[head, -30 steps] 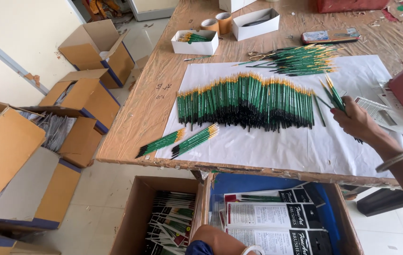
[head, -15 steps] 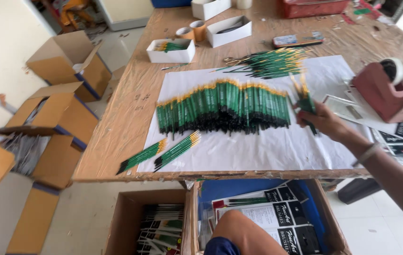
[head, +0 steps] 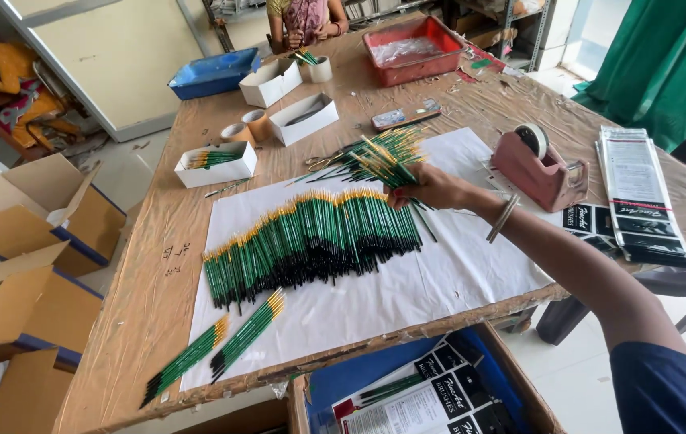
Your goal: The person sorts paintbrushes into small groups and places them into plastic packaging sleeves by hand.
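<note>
Brown cardboard boxes (head: 34, 233) stand open on the floor at the far left, beside a desk (head: 150, 305) covered in wrinkled brown wrapping. Near its front-left corner lie two small bundles of green paintbrushes (head: 218, 345), half on a white paper sheet (head: 407, 297). Farther back sits a white tray of brushes (head: 216, 165), with a roll of tape (head: 256, 124) and two more white trays beyond it. Across the middle of the sheet runs a long row of green-handled brushes (head: 311, 241), yellow ends pointing away, black tips toward the near edge. At the row's right end the right hand (head: 431, 189), a bangle on its wrist, is closed around a fanned bunch of brushes (head: 387, 165), held just above the sheet; a loose heap of brushes (head: 351, 157) lies just behind. The left hand is out of sight. To the right stand a pink tape dispenser (head: 540, 169) and a stack of printed packets (head: 640, 197). Below the desk's edge, a box holds printed brush sleeves (head: 431, 398).
</note>
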